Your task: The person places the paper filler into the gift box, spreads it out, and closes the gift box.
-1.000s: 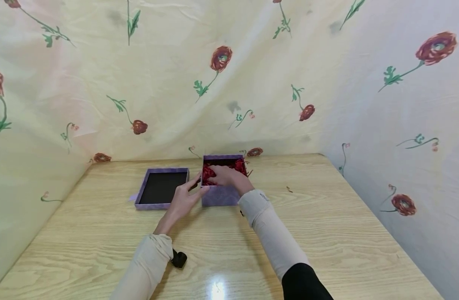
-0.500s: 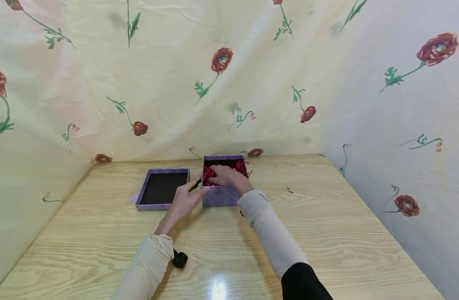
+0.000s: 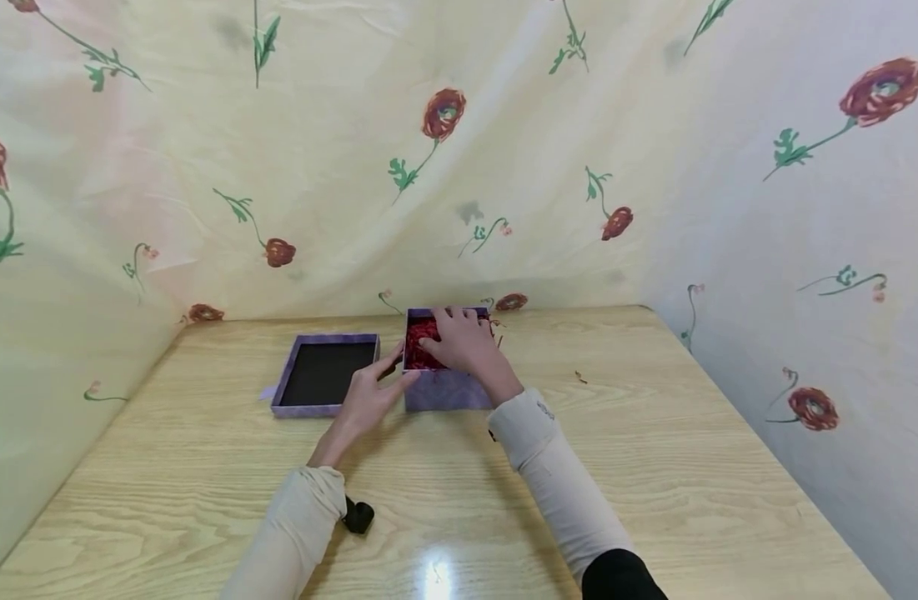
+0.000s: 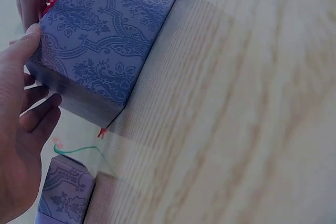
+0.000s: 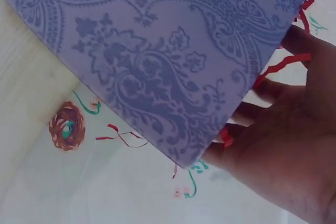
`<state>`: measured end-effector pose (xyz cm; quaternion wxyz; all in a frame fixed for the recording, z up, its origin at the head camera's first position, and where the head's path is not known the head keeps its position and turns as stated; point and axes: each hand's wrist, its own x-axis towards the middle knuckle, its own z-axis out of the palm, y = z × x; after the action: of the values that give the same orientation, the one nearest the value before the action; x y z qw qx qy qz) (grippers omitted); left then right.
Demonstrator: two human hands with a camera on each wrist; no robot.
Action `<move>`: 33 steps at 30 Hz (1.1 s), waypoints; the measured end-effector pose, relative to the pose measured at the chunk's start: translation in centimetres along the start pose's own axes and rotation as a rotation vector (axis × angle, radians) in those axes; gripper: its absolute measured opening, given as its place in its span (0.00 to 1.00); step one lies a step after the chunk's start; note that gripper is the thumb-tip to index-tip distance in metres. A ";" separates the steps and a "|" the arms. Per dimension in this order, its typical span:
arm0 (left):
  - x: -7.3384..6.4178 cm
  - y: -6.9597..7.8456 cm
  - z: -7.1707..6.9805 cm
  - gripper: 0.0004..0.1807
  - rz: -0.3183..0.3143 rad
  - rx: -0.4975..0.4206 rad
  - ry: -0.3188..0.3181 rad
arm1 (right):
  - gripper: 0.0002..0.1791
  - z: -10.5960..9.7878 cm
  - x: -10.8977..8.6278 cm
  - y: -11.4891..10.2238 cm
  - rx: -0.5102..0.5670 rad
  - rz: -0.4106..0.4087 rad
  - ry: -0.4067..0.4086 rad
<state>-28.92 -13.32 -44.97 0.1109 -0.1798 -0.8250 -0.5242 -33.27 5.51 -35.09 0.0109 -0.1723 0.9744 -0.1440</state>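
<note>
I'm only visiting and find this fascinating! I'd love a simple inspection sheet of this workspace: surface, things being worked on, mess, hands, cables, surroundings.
Surface: wood-grain table, with a bright reflection near the front.
Job's things: open purple patterned box with red shreds inside; black-lined shallow tray, probably its lid, to its left.
Clutter: small scrap right of the box; some shreds stick out past the box's rim.
Left hand: rests against the box's near left corner.
Right hand: over the box's open top, fingers spread.
Cables: nothing seen.
Surroundings: floral cloth behind and at both sides.
</note>
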 end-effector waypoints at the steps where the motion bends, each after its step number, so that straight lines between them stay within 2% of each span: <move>1: 0.0 0.0 0.0 0.36 -0.006 -0.002 -0.002 | 0.39 0.0 -0.1 0.0 0.001 0.014 0.002; 8: -0.1 0.0 -0.1 0.37 -0.024 0.000 -0.006 | 0.41 0.9 0.3 0.6 0.020 0.095 -0.082; 15: -0.1 0.0 -0.1 0.36 -0.019 0.002 -0.002 | 0.43 1.8 1.2 1.3 0.083 0.104 -0.127; 19: 0.0 0.0 -0.1 0.36 -0.021 0.002 -0.004 | 0.42 1.9 1.8 1.6 0.132 0.094 -0.181; 25: -0.1 0.1 -0.1 0.36 -0.010 0.006 -0.007 | 0.40 2.0 2.5 2.4 0.208 0.019 -0.246; 33: -0.1 0.1 -0.1 0.36 -0.005 -0.002 -0.007 | 0.43 2.1 3.0 3.1 0.224 0.025 -0.262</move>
<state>-28.81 -13.39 -44.91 0.1067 -0.1798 -0.8251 -0.5249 -36.99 6.68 -37.90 0.1588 -0.1750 0.9445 -0.2280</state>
